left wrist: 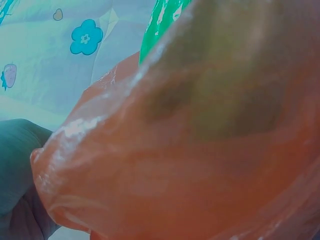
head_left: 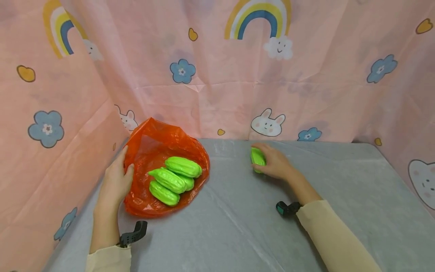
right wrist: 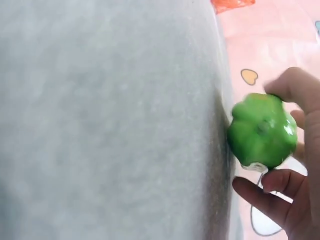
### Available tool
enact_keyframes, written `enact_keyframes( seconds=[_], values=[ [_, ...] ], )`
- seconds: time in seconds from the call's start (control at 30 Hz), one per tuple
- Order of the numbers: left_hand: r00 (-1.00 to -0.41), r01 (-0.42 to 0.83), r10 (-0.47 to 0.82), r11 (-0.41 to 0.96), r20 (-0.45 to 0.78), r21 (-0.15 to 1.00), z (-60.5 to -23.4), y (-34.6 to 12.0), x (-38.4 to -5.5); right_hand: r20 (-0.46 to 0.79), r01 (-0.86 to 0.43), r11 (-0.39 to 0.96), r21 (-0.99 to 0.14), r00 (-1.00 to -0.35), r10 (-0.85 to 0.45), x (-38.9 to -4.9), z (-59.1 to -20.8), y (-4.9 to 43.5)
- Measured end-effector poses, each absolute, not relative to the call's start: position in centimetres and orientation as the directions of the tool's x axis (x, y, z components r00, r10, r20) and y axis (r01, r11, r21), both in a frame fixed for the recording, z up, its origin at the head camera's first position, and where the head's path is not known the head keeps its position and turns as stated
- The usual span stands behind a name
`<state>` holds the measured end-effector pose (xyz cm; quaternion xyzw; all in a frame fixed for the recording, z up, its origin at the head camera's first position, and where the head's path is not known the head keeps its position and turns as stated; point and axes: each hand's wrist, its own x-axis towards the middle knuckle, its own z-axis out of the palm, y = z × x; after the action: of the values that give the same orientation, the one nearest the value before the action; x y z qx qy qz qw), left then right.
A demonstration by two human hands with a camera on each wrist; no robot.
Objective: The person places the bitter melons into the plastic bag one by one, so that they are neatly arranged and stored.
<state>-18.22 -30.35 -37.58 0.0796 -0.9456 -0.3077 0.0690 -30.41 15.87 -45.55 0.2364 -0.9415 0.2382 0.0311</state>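
Note:
An orange-red plastic bag (head_left: 159, 124) lies wide-mouthed on the left of the table. Several bright green, ribbed bitter melons (head_left: 181, 167) rest in it, partly overlapping one another. My left hand (head_left: 117, 181) pinches the bag's left rim between thumb and fingers. In the left wrist view the bag's film (left wrist: 150, 180) covers most of the picture, with a melon (left wrist: 157, 25) showing past its edge. Away to the right, my right hand (head_left: 275, 162) holds one more bitter melon (head_left: 258, 158), thumb and fingers curled round its sides. The right wrist view shows that melon (right wrist: 262, 130) end-on, close to the table surface.
A grey sheet (head_left: 224, 234) covers the table. Pink printed cloth (head_left: 210, 105) hangs behind it and along both sides, close behind the bag and the right hand. Black wrist cameras (head_left: 134, 235) are strapped to both wrists.

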Motion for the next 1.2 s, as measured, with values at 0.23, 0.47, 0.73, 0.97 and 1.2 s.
enact_keyframes(
  seconds=[0.23,0.47,0.73,0.97,1.2],
  values=[
    [-0.977,-0.104,-0.193,0.798,0.088,0.594,-37.6,-30.3,-18.2,0.159,-0.47,0.81,-0.35,-0.882,-0.443,-29.7,-45.3,16.9],
    [-0.977,-0.105,-0.193,0.802,0.09,0.587,-37.7,-30.3,-18.0,0.167,-0.423,0.836,-0.349,-0.906,-0.389,-29.5,-45.7,17.5],
    [-0.978,-0.103,-0.188,0.806,0.087,0.583,-37.6,-30.3,-18.1,0.174,-0.371,0.845,-0.385,-0.928,-0.328,-28.9,-45.9,17.1],
    [-0.979,-0.109,-0.19,0.804,0.079,0.585,-37.5,-30.4,-18.1,0.16,-0.278,0.867,-0.414,-0.96,-0.232,-29.2,-46.1,16.8],
    [-0.978,-0.105,-0.19,0.796,0.082,0.596,-37.4,-30.4,-18.0,0.196,-0.207,0.847,-0.489,-0.973,-0.124,-29.3,-46.8,16.9]
  ],
)
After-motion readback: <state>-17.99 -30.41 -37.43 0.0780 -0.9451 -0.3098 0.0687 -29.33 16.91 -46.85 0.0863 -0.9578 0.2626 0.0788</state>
